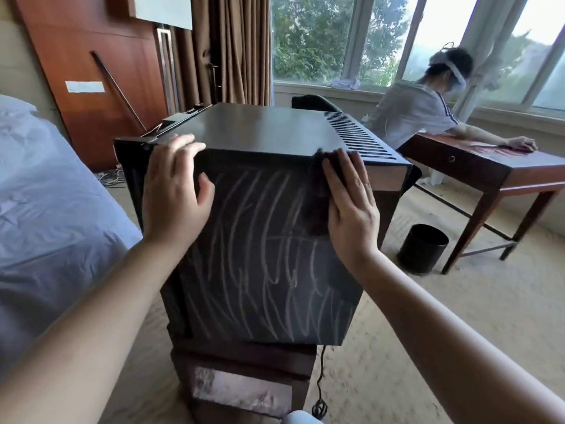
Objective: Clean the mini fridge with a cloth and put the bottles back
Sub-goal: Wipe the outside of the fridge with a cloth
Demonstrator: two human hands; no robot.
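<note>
The mini fridge (pixel 275 130) stands on a low wooden stand (pixel 244 356) between the bed (pixel 46 194) and the desk (pixel 489 166), and the person wipes the dark side panel that faces them. The left hand (pixel 175 191) lies with straight, spread fingers over the upper left edge and steadies the box; it holds nothing. The right hand (pixel 351 209) is flat too, and presses a dark cloth (pixel 318 191) against the panel close to the upper right corner. Pale streaks (pixel 260 270) cover nearly the whole panel, so I think much wiping is left. To do it well, I would pull the cloth down in long overlapping strokes with the whole palm on it, and brace firmly with the left hand, because the stand looks narrow and the fridge could shift.
</note>
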